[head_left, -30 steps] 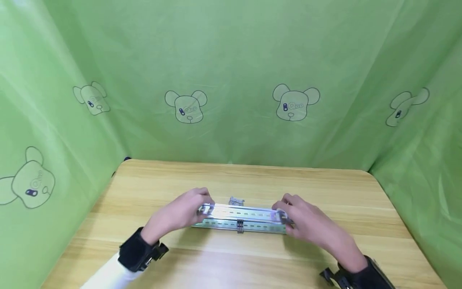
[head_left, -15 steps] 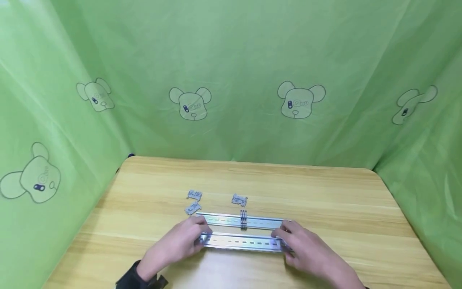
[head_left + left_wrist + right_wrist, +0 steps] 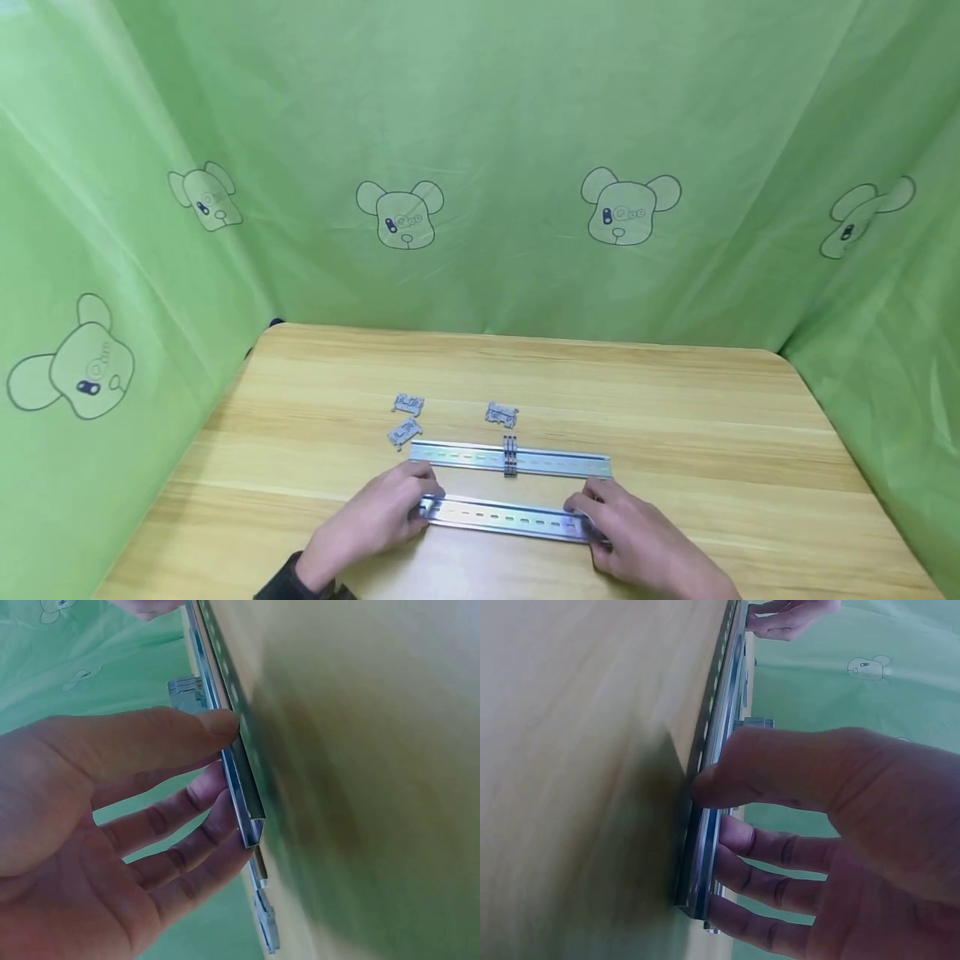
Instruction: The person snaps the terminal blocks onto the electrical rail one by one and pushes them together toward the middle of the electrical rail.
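Silvery, the nearer slotted rail [image 3: 502, 517] is gripped by left hand [image 3: 381, 512] and right hand [image 3: 637, 533].

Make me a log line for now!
left hand: grips front rail | right hand: grips its other end | back rail: bears narrow clips | gray pieces: beyond back rail

Bare left hand [image 3: 378, 512], bare right hand [image 3: 633, 533]; black band [image 3: 287, 579] on left wrist, small black piece [image 3: 344, 592] at its right.

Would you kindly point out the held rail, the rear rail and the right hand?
Held rail [image 3: 510, 517], head view, middle of its slotted face.
Rear rail [image 3: 482, 457], head view, stretch just left of its middle.
Right hand [image 3: 628, 528], head view, back of the hand.
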Demonstrator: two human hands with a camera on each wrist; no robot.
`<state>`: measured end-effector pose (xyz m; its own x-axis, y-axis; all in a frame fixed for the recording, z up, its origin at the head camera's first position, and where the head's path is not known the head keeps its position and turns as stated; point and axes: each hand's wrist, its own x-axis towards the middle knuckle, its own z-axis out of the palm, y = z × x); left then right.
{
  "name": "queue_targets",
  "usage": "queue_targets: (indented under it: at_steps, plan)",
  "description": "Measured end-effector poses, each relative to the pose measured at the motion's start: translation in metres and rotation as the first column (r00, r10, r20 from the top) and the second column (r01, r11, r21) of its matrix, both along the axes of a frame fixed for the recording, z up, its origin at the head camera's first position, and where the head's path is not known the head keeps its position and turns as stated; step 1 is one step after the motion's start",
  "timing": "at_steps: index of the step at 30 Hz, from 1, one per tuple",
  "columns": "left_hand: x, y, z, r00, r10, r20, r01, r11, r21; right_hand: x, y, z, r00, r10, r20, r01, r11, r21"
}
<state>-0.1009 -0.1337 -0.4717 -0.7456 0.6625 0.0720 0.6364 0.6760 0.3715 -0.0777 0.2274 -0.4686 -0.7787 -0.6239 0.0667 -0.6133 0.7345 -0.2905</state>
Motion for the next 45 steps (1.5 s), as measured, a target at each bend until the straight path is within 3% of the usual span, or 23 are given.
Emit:
queue_targets:
  at_steps: [11, 18, 22, 25, 28, 31, 35, 39, 45]
  plan:
    - [0.002, 0.001, -0.008, 1.000, 0.016, -0.005, -0.015, 0.999, 0.040, -0.001, 0.005, -0.005, 1.000, 0.013, -0.022, -0.014, 0.999, -0.037]
    - [0.003, 0.000, -0.008, 1.000, 0.012, -0.017, -0.011, 0.999, 0.036, -0.001, 0.005, -0.002, 1.000, -0.005, 0.019, 0.006, 1.000, -0.021]
    - [0.004, -0.001, -0.009, 1.000, 0.024, -0.009, -0.024, 0.999, 0.042, -0.001, 0.005, 0.000, 0.996, -0.035, 0.082, 0.034, 0.999, 0.013]
    - [0.003, -0.003, -0.011, 0.999, 0.032, -0.004, -0.032, 0.998, 0.046, -0.002, 0.003, 0.006, 0.989, -0.058, 0.139, 0.054, 0.998, 0.032]
    - [0.002, -0.004, -0.011, 0.999, 0.038, 0.002, -0.038, 0.998, 0.050, -0.007, -0.006, 0.022, 0.982, -0.101, 0.162, 0.098, 0.995, 0.027]
    - [0.001, -0.006, -0.010, 1.000, 0.031, 0.001, -0.031, 0.998, 0.061, -0.017, -0.027, 0.044, 0.988, -0.116, 0.106, 0.117, 0.993, -0.005]
    - [0.001, -0.006, -0.008, 1.000, 0.021, -0.007, -0.021, 0.997, 0.070, -0.042, -0.068, 0.066, 0.999, -0.045, -0.014, 0.044, 0.998, -0.043]
    - [0.005, -0.006, -0.005, 0.999, 0.038, -0.010, -0.037, 0.998, 0.059, -0.069, -0.114, 0.072, 0.999, 0.024, 0.042, -0.023, 0.999, -0.032]
    - [0.006, -0.003, -0.002, 0.999, 0.040, -0.022, -0.038, 0.997, 0.060, -0.101, -0.166, 0.062, 0.989, 0.043, 0.143, -0.049, 0.998, 0.041]
